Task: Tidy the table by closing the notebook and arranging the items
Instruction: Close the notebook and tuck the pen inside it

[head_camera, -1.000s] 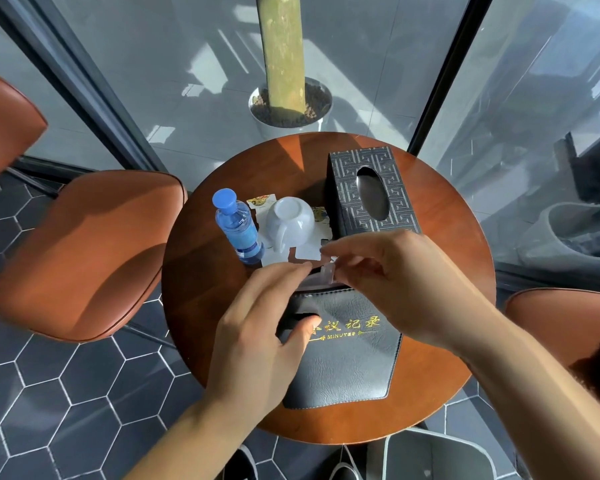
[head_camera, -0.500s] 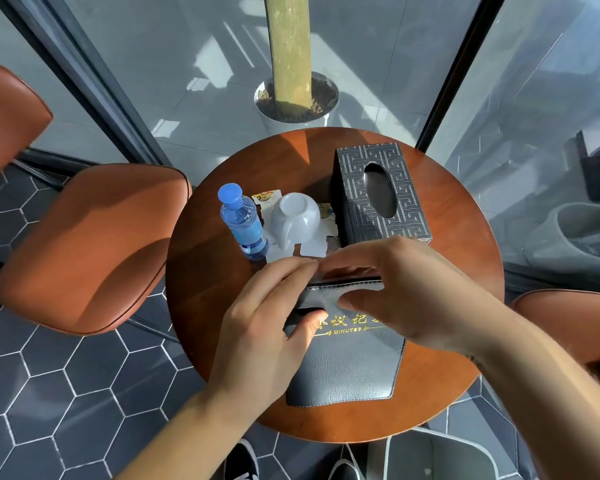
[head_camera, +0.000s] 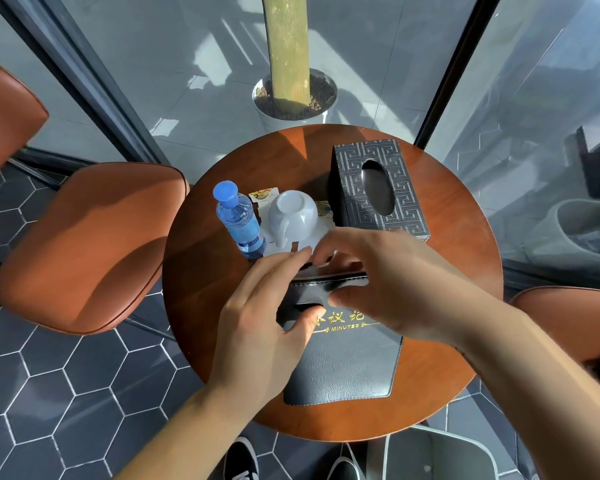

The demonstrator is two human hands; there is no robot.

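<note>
Notebook far edge hidden under both hands; gold title partly covered.

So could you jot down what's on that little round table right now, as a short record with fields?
surface: round wooden table
notebook: black leather cover, closed, gold "MINUTES" lettering
left hand: fingers at the notebook's far edge, thumb on the cover
right hand: fingers curled over the same far edge
bottle: water bottle, blue cap, upright
cup: white cup, upside down on a white coaster
box: patterned tissue box, beside the cup
</note>
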